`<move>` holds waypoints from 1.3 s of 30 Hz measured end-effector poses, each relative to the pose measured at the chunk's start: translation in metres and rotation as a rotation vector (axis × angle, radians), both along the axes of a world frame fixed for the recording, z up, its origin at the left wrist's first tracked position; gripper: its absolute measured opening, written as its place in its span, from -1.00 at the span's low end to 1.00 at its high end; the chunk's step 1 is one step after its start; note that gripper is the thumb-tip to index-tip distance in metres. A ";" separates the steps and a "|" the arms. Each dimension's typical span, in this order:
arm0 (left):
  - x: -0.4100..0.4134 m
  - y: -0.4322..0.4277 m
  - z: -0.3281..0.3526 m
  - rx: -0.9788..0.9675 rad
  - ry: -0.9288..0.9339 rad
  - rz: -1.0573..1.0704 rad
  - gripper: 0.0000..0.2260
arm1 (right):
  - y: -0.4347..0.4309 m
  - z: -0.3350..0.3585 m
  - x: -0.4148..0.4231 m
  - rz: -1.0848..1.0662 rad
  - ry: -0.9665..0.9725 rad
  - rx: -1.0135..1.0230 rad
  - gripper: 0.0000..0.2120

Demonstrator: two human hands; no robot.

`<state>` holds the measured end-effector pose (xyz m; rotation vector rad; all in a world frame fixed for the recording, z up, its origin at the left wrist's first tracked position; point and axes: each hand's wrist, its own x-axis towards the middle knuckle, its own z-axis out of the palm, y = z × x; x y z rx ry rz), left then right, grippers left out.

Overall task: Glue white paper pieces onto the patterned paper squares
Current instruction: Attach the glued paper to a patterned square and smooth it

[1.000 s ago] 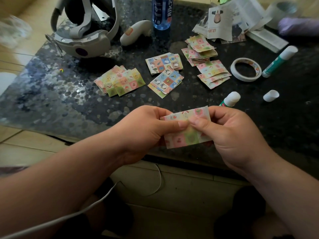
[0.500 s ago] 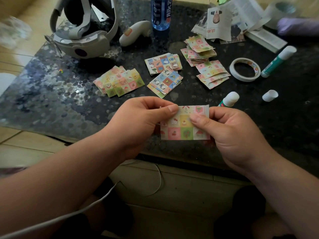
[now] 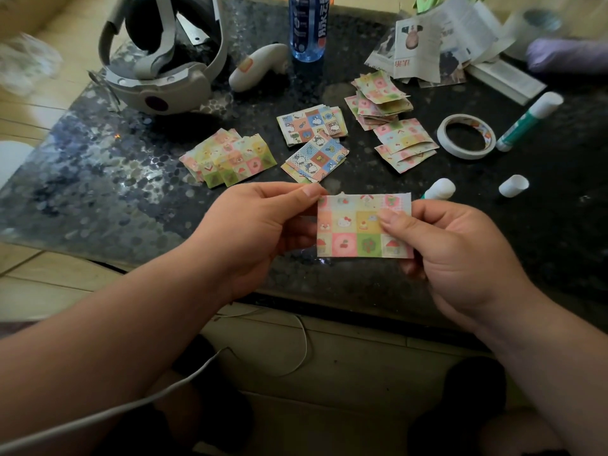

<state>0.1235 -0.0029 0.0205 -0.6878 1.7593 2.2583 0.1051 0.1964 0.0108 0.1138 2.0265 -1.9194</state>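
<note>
The patterned paper (image 3: 358, 232) now faces up flat, left hand (image 3: 256, 232) and right hand (image 3: 460, 258) pinching its sides; seemingly glued, ready to set down.

Your left hand (image 3: 256, 232) and right hand (image 3: 460, 258) keep most of their fingers behind the patterned paper (image 3: 358, 225), whose back face cannot be seen. The glue stick (image 3: 440, 188) shows only its white end, the body lying behind the paper's corner and your right hand. The top edge cuts off the bottle (image 3: 307, 28) and the headset (image 3: 158, 60), and the purple object (image 3: 566, 55) at far right is too blurred to identify.
</note>
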 end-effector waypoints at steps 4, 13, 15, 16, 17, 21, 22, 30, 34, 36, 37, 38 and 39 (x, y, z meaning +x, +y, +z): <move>0.002 0.000 0.001 0.091 -0.029 -0.117 -0.78 | -0.002 0.000 0.000 -0.009 0.033 0.026 -0.68; 0.008 0.007 -0.011 0.008 -0.048 -0.266 -0.63 | -0.002 -0.002 0.005 0.135 -0.001 0.049 -0.85; 0.007 0.005 -0.010 0.016 -0.052 -0.302 -0.70 | -0.001 -0.002 0.005 0.132 0.014 0.067 -0.82; 0.007 0.005 -0.010 0.014 -0.055 -0.332 -0.73 | -0.002 -0.002 0.004 0.125 0.015 0.067 -0.82; 0.008 0.005 -0.009 0.002 -0.057 -0.363 -0.77 | -0.002 -0.002 0.004 0.121 0.012 0.064 -0.82; 0.008 0.006 -0.009 -0.052 -0.035 -0.384 -0.94 | -0.003 0.001 0.004 0.122 -0.041 0.039 -0.80; 0.008 0.005 -0.009 -0.044 -0.037 -0.378 -0.94 | -0.003 0.001 0.004 0.123 -0.067 0.022 -0.78; 0.008 0.006 -0.008 -0.196 0.050 -0.453 -0.88 | -0.005 0.003 0.006 0.154 -0.158 -0.047 -0.81; 0.008 0.008 -0.011 -0.216 0.086 -0.451 -0.85 | -0.005 0.003 0.005 0.164 -0.189 -0.064 -0.86; 0.008 0.006 -0.009 -0.221 0.099 -0.442 -0.84 | -0.004 0.004 0.005 0.178 -0.211 -0.083 -0.88; 0.008 0.006 -0.009 -0.225 0.092 -0.433 -0.81 | -0.004 0.005 0.005 0.181 -0.219 -0.092 -0.88; 0.007 0.005 -0.008 -0.231 0.078 -0.419 -0.80 | -0.004 0.007 0.004 0.181 -0.222 -0.097 -0.88; 0.006 0.004 -0.007 -0.244 0.061 -0.409 -0.82 | -0.004 0.007 0.005 0.179 -0.221 -0.097 -0.87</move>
